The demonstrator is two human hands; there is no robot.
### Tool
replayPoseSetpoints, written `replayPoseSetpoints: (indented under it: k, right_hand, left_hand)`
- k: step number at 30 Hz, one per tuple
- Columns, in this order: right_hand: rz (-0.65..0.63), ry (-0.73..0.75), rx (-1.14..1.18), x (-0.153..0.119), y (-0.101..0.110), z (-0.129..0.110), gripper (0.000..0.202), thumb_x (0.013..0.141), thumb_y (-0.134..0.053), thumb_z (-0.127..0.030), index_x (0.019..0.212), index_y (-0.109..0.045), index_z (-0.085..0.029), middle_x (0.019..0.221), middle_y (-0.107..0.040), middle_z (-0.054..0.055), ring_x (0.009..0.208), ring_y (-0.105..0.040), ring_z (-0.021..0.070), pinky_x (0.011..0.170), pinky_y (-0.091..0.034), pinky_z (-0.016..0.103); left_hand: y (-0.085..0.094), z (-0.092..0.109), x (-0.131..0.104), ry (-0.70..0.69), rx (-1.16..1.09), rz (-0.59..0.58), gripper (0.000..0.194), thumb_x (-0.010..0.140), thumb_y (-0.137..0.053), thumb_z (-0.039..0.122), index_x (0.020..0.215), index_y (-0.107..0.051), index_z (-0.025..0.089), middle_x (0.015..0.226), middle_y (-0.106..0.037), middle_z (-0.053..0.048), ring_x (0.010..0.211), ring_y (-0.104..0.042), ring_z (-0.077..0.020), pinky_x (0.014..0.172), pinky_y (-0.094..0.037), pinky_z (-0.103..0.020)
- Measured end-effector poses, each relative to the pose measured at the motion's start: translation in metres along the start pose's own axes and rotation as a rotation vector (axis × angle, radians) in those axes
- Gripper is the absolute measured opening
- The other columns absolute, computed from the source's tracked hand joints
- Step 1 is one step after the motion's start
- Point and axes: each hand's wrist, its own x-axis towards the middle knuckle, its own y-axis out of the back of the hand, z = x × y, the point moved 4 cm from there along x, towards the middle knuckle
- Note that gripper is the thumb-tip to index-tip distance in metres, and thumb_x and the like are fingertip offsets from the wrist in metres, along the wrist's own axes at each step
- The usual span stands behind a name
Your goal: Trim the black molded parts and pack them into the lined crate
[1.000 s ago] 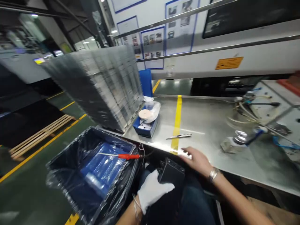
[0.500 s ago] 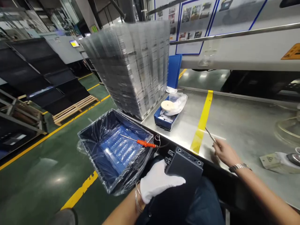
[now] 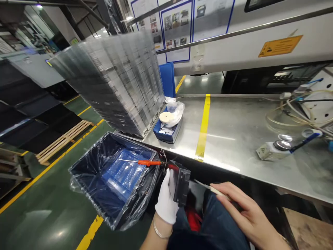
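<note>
Head view: my left hand point(image 3: 166, 203) grips a black boxy part point(image 3: 182, 185); right hand point(image 3: 246, 210), four o'clock, pinches a slim pale-handled tool point(image 3: 213, 190); steer gently.

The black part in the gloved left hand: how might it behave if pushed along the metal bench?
The black part is likely stiff, since its edges look straight in the left hand. It probably wouldn't roll, given its flat sides. It may slide easily, as the metal bench looks smooth and shiny.
</note>
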Motion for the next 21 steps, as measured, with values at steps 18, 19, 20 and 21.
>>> replayPoseSetpoints:
  k: [18, 19, 20, 21]
  right_hand:
    - [0.194, 0.263, -0.183, 0.005, 0.021, -0.020, 0.016, 0.093, -0.062, -0.026, 0.103, -0.075, -0.027, 0.089, -0.075, 0.002, 0.076, -0.072, 0.0141, 0.068, -0.057, 0.018]
    - [0.079, 0.238, -0.145, 0.003, 0.017, -0.022, 0.017, 0.095, -0.060, -0.028, 0.100, -0.076, -0.027, 0.085, -0.075, 0.001, 0.072, -0.071, 0.0137, 0.065, -0.056, 0.017]
    - [-0.041, 0.208, -0.111, 0.001, 0.011, -0.024, 0.019, 0.096, -0.058, -0.030, 0.096, -0.076, -0.027, 0.079, -0.074, 0.001, 0.067, -0.070, 0.0131, 0.061, -0.055, 0.017]
    - [-0.150, 0.175, -0.085, -0.001, 0.005, -0.026, 0.023, 0.098, -0.056, -0.032, 0.092, -0.077, -0.026, 0.075, -0.073, 0.000, 0.063, -0.069, 0.0127, 0.058, -0.054, 0.018]
  left_hand:
    - [-0.018, 0.023, 0.001, 0.293, -0.334, -0.191, 0.041, 0.088, -0.057, 0.060, 0.106, -0.076, 0.029, 0.116, -0.074, -0.002, 0.126, -0.058, -0.0280, 0.117, -0.035, -0.047]
    - [-0.020, 0.023, 0.001, 0.343, -0.440, -0.201, 0.035, 0.086, -0.062, 0.058, 0.100, -0.078, 0.031, 0.109, -0.076, 0.001, 0.121, -0.062, -0.0270, 0.115, -0.038, -0.046]
    - [-0.021, 0.024, 0.001, 0.381, -0.538, -0.209, 0.030, 0.083, -0.066, 0.056, 0.096, -0.078, 0.032, 0.104, -0.077, 0.002, 0.117, -0.064, -0.0257, 0.114, -0.040, -0.043]
    - [-0.021, 0.024, 0.000, 0.403, -0.608, -0.214, 0.028, 0.081, -0.070, 0.054, 0.095, -0.078, 0.032, 0.099, -0.078, 0.003, 0.113, -0.067, -0.0246, 0.113, -0.042, -0.041]
